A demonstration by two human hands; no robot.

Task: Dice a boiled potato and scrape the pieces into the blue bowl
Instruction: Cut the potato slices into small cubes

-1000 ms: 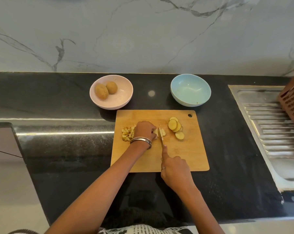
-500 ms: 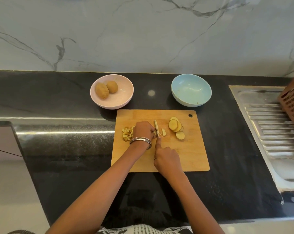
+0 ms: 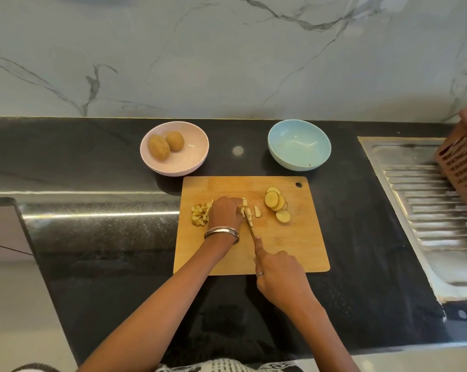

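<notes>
On the wooden cutting board (image 3: 294, 245) my left hand (image 3: 224, 214) holds down potato strips (image 3: 250, 212) with curled fingers. My right hand (image 3: 279, 272) grips a knife (image 3: 250, 226), index finger laid along its back, the blade lying across the strips. A heap of diced pieces (image 3: 199, 215) lies left of my left hand. Several round potato slices (image 3: 276, 205) lie on the right part of the board. The blue bowl (image 3: 299, 145) stands behind the board, with only a few crumbs in it.
A pink bowl (image 3: 174, 149) with two whole potatoes (image 3: 165, 145) stands at the back left. A steel sink drainboard (image 3: 428, 210) and a brown plastic basket (image 3: 462, 157) are on the right. The black counter's front edge runs close to me.
My right hand and the knife have drawn back toward me and a little right after a cut. More small pieces lie beside my left hand, which has stayed in place.
</notes>
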